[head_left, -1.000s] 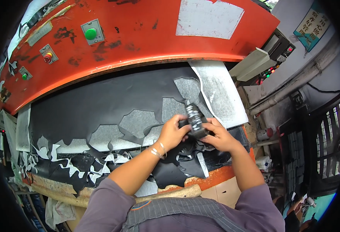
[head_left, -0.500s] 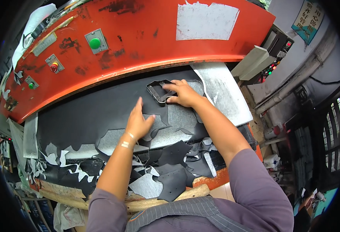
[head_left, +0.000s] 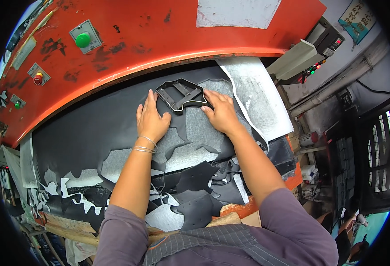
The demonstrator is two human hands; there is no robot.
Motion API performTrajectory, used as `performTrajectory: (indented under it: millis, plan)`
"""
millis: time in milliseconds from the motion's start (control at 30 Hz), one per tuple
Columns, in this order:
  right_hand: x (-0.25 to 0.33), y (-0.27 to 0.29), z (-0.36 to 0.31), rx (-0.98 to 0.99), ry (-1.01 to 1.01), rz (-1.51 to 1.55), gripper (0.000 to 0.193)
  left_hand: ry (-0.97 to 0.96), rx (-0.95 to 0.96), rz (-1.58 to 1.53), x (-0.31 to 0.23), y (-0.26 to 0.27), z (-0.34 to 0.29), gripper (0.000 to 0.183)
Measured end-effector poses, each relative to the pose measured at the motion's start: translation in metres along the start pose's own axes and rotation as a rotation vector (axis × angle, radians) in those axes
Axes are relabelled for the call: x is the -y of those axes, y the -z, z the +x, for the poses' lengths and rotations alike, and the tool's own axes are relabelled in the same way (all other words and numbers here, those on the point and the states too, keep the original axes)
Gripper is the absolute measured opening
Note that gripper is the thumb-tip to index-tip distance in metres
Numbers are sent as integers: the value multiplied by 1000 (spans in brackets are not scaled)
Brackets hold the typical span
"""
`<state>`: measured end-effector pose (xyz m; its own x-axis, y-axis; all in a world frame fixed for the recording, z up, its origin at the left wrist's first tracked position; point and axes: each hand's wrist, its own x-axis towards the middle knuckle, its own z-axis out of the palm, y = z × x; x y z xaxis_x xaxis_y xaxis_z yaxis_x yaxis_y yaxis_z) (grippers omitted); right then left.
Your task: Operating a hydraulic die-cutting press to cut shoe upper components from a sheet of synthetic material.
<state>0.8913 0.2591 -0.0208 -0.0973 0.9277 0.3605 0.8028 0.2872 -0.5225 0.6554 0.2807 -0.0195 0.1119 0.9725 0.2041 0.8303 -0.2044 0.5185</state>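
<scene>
- Under the overhanging red press head (head_left: 168, 48), a black metal cutting die (head_left: 180, 94) lies flat on the black sheet material (head_left: 93, 133), on the uncut stretch beside pale gaps where shapes are already missing; it seems placed there to use fresh material.
- Left hand (head_left: 150, 117) rests palm-down on the sheet just left of the die, fingers (head_left: 150, 98) stretched forward and close together, tips touching the die's left edge. It grasps nothing; the flat palm looks meant to keep the sheet smooth and the die from sliding.
- Right hand (head_left: 220, 111) lies flat too, fingers extended against the die's lower right corner, pinching nothing. With one hand on each side, the die can be nudged and squared without lifting it.
- Near the person's body, cut black pieces (head_left: 195, 195) and ragged offcuts (head_left: 66, 190) are heaped at the bench's front edge, clear of the cutting zone.
- Green button (head_left: 82, 40) and red button (head_left: 38, 79) sit on the press front, above the left hand.
</scene>
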Motion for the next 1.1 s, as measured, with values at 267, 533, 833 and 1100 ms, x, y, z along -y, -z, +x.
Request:
performTrajectory:
  millis: [267,533,833,1100]
  plan:
    - [-1,2,-5,15,6,-6,49,16,101,-97,-9,12,-2,84]
    - [6,-1,-7,33,13,-45,50,-3,79,-42,-7,21,-8,87]
    - [78,25,-65,-71,-187,106,67,198,-494,-506,117,153,-96,36]
    - [332,57,19,-215,420,402,49,319,-1359,181,291,397,-135,66]
